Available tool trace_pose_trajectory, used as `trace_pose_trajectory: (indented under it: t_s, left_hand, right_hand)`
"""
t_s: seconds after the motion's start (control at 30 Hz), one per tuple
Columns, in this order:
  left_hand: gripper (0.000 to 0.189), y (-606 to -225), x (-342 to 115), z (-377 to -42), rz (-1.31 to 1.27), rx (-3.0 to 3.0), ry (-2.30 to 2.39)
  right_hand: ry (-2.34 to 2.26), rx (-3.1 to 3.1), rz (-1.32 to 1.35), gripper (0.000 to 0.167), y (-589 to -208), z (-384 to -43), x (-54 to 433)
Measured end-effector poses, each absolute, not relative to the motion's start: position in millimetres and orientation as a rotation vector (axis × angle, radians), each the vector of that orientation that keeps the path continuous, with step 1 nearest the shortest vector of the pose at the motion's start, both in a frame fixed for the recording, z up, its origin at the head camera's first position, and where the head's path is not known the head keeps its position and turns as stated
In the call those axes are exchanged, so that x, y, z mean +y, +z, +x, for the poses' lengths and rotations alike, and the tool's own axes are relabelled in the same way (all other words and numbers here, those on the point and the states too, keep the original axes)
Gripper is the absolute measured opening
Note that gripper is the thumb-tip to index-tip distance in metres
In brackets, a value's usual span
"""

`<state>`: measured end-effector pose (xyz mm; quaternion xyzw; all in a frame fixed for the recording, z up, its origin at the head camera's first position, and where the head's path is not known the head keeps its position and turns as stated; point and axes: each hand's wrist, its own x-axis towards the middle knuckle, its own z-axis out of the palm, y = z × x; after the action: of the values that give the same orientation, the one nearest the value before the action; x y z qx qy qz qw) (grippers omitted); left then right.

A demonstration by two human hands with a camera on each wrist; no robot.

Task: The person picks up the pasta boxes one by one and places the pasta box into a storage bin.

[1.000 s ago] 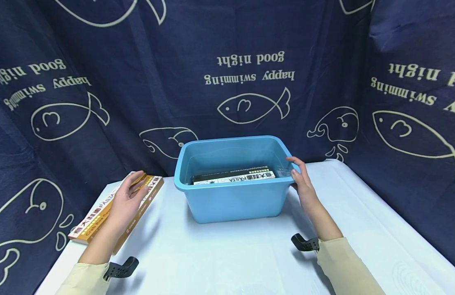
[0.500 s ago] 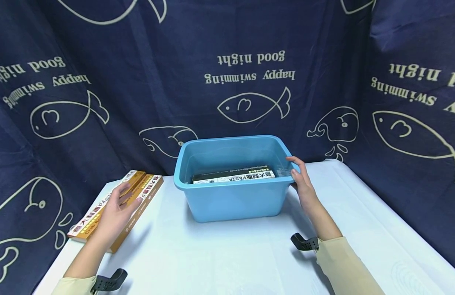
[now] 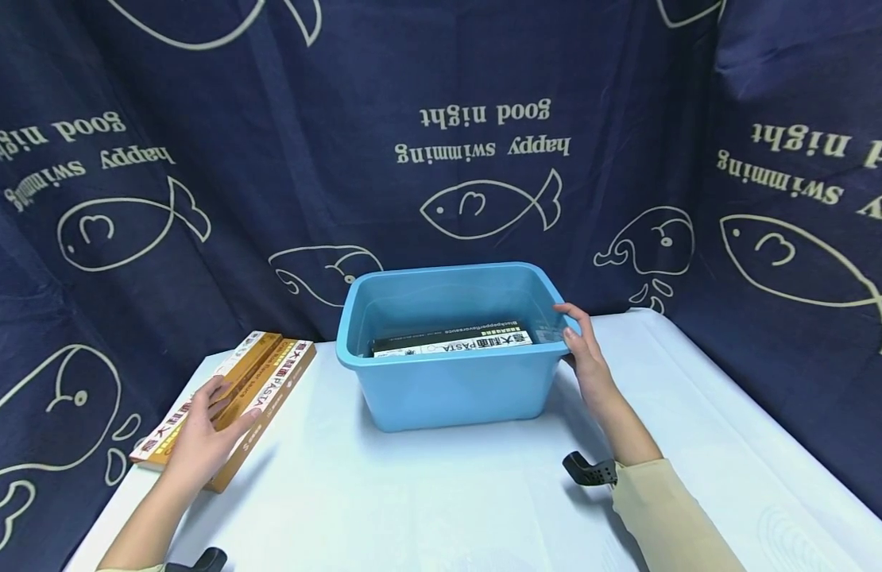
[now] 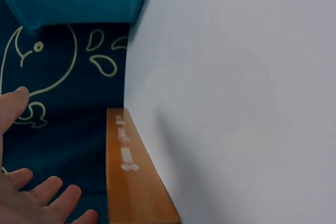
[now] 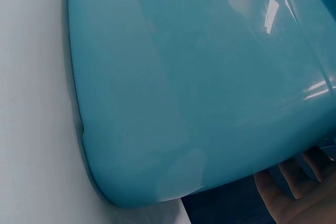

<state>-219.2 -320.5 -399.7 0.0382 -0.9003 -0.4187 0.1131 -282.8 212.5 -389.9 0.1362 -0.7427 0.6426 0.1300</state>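
Two orange-and-white pasta boxes lie lengthwise at the table's left, the nearer pasta box (image 3: 280,385) against or partly over the farther pasta box (image 3: 158,435). My left hand (image 3: 201,437) hovers over them, fingers spread and relaxed, with nothing in its grasp. In the left wrist view, the fingers (image 4: 63,203) appear apart from the box's orange side (image 4: 128,174). My right hand (image 3: 589,357) grips the right rim of a blue plastic bin (image 3: 455,393), thumb outside near the front corner. Inside the bin lies a black-and-white pasta box (image 3: 484,342); its lower part is hidden.
A white cloth (image 3: 412,500) covers the table. Dark blue curtain (image 3: 484,79) with fish drawings and upside-down lettering hangs close behind and on both sides. A black wrist mount (image 3: 591,470) sits on the right wrist.
My left hand has drawn back toward me and to the left along the pasta boxes, uncovering their far ends. The right hand, the bin and the boxes stay in place.
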Motion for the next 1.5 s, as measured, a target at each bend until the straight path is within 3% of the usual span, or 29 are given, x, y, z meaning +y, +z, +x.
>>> trace_pose_trajectory:
  t_s: [1.5]
  left_hand:
    - [0.108,-438.1,-360.8,-196.0,0.221,-2.762,-1.166]
  right_hand:
    - [1.857,-2.154,0.404,0.053,-390.4,-283.4,211.6]
